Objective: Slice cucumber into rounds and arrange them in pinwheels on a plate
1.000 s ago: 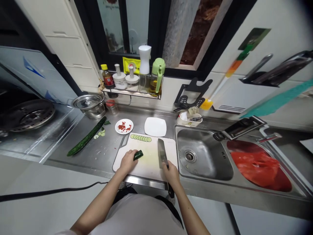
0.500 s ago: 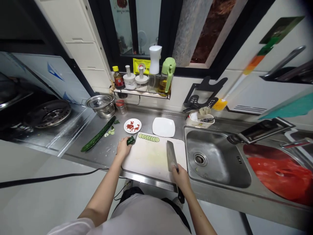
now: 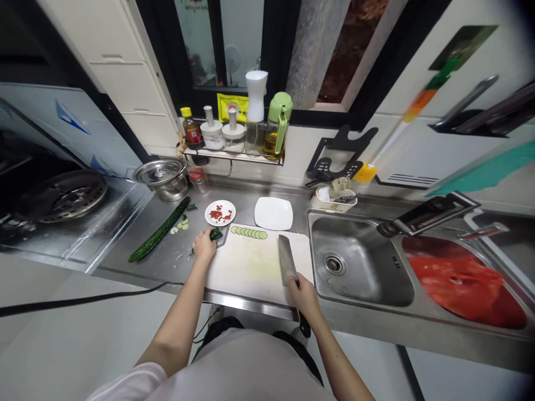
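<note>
My left hand (image 3: pixel 204 245) is closed around a short dark green cucumber piece (image 3: pixel 215 233), just off the upper left of the white cutting board (image 3: pixel 242 273). My right hand (image 3: pixel 304 293) grips a cleaver (image 3: pixel 286 257) by its black handle; the broad blade lies over the right part of the board. A row of overlapping cucumber slices (image 3: pixel 249 232) rests along the board's far edge. Left of my left hand lies a long cucumber (image 3: pixel 161 231), with small cucumber scraps (image 3: pixel 183 224) beside it.
Behind the board stand a small plate (image 3: pixel 225 207) of chopped red bits and a white square plate (image 3: pixel 273 214). A sink (image 3: pixel 363 262) adjoins on the right, with a red plastic bag (image 3: pixel 463 284) beyond. At the back left is a lidded steel pot (image 3: pixel 165 181), below a condiment shelf (image 3: pixel 238 156).
My left hand has moved slightly left with the cucumber piece, away from the board. The right hand still holds the cleaver at the board's right. The whole view has shifted a little.
</note>
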Tool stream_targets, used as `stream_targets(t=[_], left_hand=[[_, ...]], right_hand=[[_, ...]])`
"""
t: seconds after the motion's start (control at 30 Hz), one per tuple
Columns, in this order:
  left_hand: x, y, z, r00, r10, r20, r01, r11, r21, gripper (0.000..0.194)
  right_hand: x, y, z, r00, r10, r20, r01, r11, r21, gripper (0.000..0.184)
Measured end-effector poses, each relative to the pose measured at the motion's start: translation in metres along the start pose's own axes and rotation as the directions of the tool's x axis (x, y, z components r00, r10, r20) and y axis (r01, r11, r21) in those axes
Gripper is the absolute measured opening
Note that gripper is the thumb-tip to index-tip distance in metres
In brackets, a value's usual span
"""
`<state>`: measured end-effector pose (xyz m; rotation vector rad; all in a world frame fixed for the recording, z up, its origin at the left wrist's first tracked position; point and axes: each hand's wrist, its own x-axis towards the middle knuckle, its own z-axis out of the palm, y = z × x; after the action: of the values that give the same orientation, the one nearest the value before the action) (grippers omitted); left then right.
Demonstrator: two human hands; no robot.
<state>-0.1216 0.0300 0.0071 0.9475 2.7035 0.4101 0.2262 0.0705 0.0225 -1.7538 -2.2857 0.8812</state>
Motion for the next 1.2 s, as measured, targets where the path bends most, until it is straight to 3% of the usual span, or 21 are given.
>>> stream_targets(t=[0.33,0.83,1.2], left_hand=[[-0.002,-0.001,0.007,0.999,0.001,-0.032,-0.002,1.0,-0.009,0.062],[-0.001,0.002,0.006,0.999,0.009,-0.037,-0.01,0.999,-0.031,0.063],[-0.004,0.007,0.013,0.995,-0.012,-0.104,0.007,0.999,-0.043,0.071]], right_hand=[[-0.004,-0.003,-0.002,1.0,0.024,-0.014,-0.024,0.999,-0.025,0.031],[-0.004,0.002,-0.004,1.0,0.019,-0.016,-0.019,1.0,0.023,0.03],[-0.005,0.002,-0.004,0.999,0.014,-0.029,-0.013,0.999,0.03,0.028]])
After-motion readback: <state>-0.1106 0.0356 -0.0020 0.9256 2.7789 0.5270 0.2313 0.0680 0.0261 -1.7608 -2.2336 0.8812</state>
